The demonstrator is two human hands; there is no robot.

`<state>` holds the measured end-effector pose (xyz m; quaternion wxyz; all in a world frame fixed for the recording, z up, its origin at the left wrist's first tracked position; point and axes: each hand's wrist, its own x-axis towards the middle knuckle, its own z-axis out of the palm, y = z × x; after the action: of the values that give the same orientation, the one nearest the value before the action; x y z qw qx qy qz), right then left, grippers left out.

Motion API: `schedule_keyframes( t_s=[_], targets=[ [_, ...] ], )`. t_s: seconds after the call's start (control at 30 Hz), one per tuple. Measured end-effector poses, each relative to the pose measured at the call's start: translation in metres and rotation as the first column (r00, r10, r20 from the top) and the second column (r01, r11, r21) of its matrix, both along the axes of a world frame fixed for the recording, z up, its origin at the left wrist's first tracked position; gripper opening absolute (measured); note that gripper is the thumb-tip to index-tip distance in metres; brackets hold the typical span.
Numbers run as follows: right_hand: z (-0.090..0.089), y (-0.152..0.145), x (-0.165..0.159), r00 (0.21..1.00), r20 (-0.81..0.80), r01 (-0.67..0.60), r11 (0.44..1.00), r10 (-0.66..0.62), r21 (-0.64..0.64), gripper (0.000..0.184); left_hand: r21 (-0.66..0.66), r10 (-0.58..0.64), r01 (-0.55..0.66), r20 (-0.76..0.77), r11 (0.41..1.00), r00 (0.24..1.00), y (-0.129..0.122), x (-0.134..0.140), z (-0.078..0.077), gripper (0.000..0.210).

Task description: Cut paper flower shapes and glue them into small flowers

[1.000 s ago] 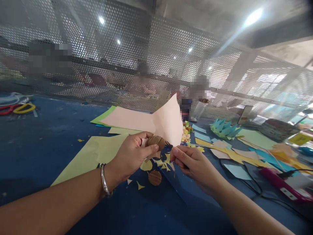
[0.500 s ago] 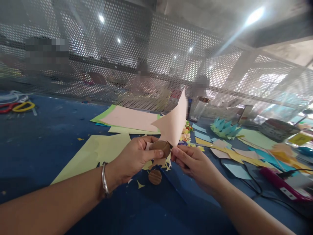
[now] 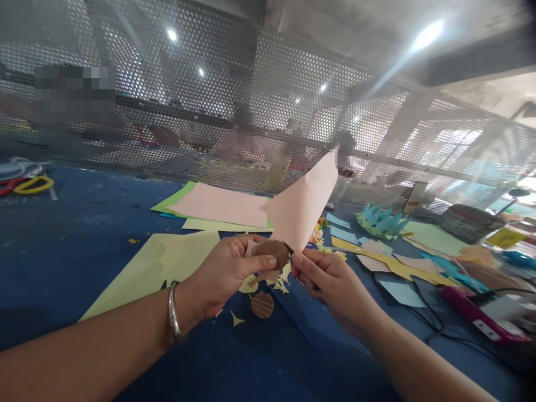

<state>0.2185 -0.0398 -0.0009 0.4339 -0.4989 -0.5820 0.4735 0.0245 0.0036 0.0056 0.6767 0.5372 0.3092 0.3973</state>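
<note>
My left hand [image 3: 228, 268], with a silver bangle at the wrist, closes its thumb and fingers on a brown round disc [image 3: 273, 254] laid against a sheet of pink paper [image 3: 304, 204]. The paper stands up beyond the disc, bent and curving to the right. My right hand [image 3: 320, 273] is pinched at the paper's lower edge, beside the disc's right side. A thin dark tip shows between those fingers and the disc; what it belongs to is hidden. Below on the table lies a second brown disc [image 3: 262, 305] with a striped face, among pale yellow paper scraps [image 3: 237, 319].
Flat pink sheets [image 3: 221, 202] and yellow-green paper [image 3: 138, 268] lie left. At far left are scissors [image 3: 34, 185]. To the right are cut paper strips [image 3: 385, 259], a blue-green folded paper piece [image 3: 381, 220] and a magenta power strip [image 3: 481, 318] with cables. A perforated screen [image 3: 188, 134] stands behind.
The upper part of the pink paper has swung to the right and spread wider. Both hands keep their grip close together, and the whole view has shifted slightly.
</note>
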Motion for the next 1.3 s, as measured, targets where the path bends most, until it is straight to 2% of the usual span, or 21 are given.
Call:
schedule_keyframes(
  t_s=[0.13,0.3,0.47,0.63,0.8,0.9,1.0,1.1,1.3],
  targets=[
    [-0.001,0.003,0.000,1.000,0.026,0.015,1.000,-0.016,0.022,0.044,0.012,-0.009,0.009,0.002,1.000,1.000,0.000,-0.001,0.002,0.012],
    [-0.007,0.005,0.002,0.996,0.093,0.015,0.998,-0.020,0.055,0.046,-0.034,-0.051,0.052,0.026,0.998,0.998,0.003,-0.004,0.003,0.011],
    [-0.008,0.005,0.004,0.991,0.132,0.013,0.996,-0.025,0.090,0.047,-0.050,-0.038,0.041,0.050,0.998,0.998,0.002,-0.005,0.005,0.008],
    [-0.006,0.005,0.001,0.999,0.053,0.009,1.000,-0.010,0.019,0.046,-0.058,-0.008,0.010,0.034,0.998,0.999,0.002,-0.004,0.006,0.013],
    [-0.005,0.005,-0.003,1.000,-0.008,0.006,1.000,-0.006,-0.013,0.047,0.098,0.060,-0.055,-0.049,0.994,0.997,0.006,-0.006,0.001,0.011],
    [-0.004,0.005,-0.005,1.000,-0.023,0.005,1.000,-0.005,-0.025,0.047,0.270,0.133,-0.090,-0.143,0.959,0.981,0.009,-0.009,-0.002,0.013],
    [-0.003,0.006,-0.005,0.999,-0.034,0.004,0.999,-0.005,-0.038,0.048,0.380,0.144,-0.054,-0.213,0.924,0.966,0.011,-0.010,-0.003,0.011],
    [-0.002,0.007,-0.004,0.999,-0.037,-0.006,0.999,0.004,-0.043,0.048,0.346,0.087,-0.008,-0.214,0.938,0.973,0.009,-0.009,-0.002,0.010],
    [-0.002,0.006,0.001,0.998,-0.047,-0.039,0.999,0.037,-0.039,0.045,0.156,0.000,0.018,-0.114,0.988,0.994,0.003,-0.005,0.000,0.015]
  ],
)
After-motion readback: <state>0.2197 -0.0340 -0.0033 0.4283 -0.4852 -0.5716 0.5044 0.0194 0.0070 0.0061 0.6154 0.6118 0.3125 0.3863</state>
